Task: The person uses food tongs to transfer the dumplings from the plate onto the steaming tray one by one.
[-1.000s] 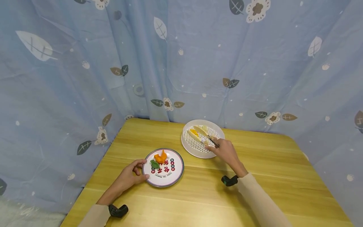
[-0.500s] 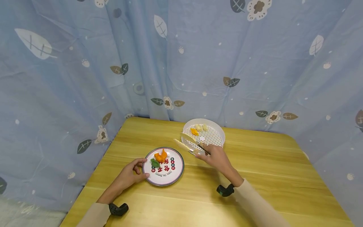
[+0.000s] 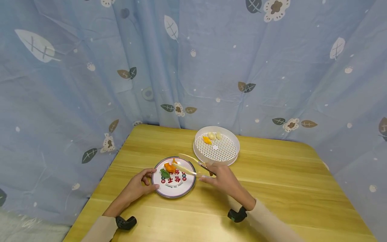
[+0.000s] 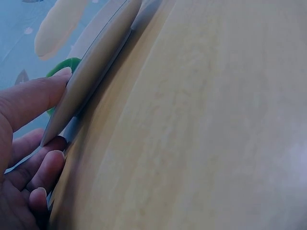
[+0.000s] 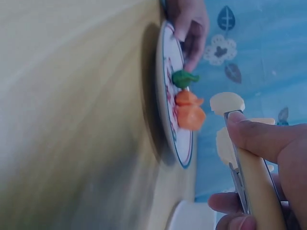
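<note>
My left hand [image 3: 150, 181] grips the left rim of a round printed plate [image 3: 178, 188], thumb on top [image 4: 33, 98] and fingers underneath. The plate holds orange pieces [image 3: 169, 166] and a green piece [image 3: 164, 174]. My right hand [image 3: 207, 172] holds cream tongs [image 3: 188, 164], whose two tips are spread above the plate's far side. I cannot tell whether anything sits between them. In the right wrist view the thumb [image 5: 259, 136] presses on the tongs [image 5: 252, 187] beside the plate [image 5: 169, 62], the green piece [image 5: 184, 77] and the orange pieces [image 5: 190, 111].
A white perforated round tray [image 3: 220, 151] stands behind the plate with an orange piece [image 3: 207, 140] and two pale pieces [image 3: 214, 135] at its far side. The wooden table [image 3: 287, 181] is ringed by a blue leaf-print curtain [image 3: 90, 84].
My right hand has carried the tongs from the white tray leftward and nearer, to above the plate. The left hand stayed on the plate's rim.
</note>
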`<state>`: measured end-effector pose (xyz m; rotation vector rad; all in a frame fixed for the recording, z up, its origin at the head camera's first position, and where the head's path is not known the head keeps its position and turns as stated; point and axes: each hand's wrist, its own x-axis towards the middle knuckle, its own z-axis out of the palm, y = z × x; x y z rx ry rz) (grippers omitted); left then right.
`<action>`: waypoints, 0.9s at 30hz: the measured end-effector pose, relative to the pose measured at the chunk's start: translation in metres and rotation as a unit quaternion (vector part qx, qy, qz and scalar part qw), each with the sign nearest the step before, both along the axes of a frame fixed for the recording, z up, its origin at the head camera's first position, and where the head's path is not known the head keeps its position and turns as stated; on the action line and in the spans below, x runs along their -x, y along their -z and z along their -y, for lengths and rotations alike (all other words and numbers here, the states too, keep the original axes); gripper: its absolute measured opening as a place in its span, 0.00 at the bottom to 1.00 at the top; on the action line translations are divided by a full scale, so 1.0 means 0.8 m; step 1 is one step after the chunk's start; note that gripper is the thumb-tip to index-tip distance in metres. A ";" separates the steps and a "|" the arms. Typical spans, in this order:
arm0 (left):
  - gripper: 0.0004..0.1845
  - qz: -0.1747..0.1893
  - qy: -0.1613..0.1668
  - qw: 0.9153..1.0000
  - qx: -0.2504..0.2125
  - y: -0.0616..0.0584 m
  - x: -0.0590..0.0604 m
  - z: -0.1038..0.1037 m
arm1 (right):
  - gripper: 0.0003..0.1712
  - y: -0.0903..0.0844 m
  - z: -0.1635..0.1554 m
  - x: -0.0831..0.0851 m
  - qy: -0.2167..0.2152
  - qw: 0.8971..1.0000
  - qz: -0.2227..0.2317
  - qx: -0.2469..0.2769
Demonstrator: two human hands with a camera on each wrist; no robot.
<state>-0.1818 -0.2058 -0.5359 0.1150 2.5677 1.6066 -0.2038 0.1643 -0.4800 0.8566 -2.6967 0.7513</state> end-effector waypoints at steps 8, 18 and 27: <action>0.36 0.001 0.003 1.000 -0.002 0.001 0.002 0.001 | 0.30 0.007 0.009 -0.019 -0.023 1.000 -0.001 -0.015; 0.36 0.016 0.004 1.000 -0.014 -0.002 0.001 0.001 | 0.37 0.012 0.018 -0.031 -0.029 0.999 0.021 -0.014; 0.37 0.014 0.007 1.000 -0.015 -0.003 0.000 0.000 | 0.36 0.021 0.026 -0.031 -0.045 0.999 0.023 -0.016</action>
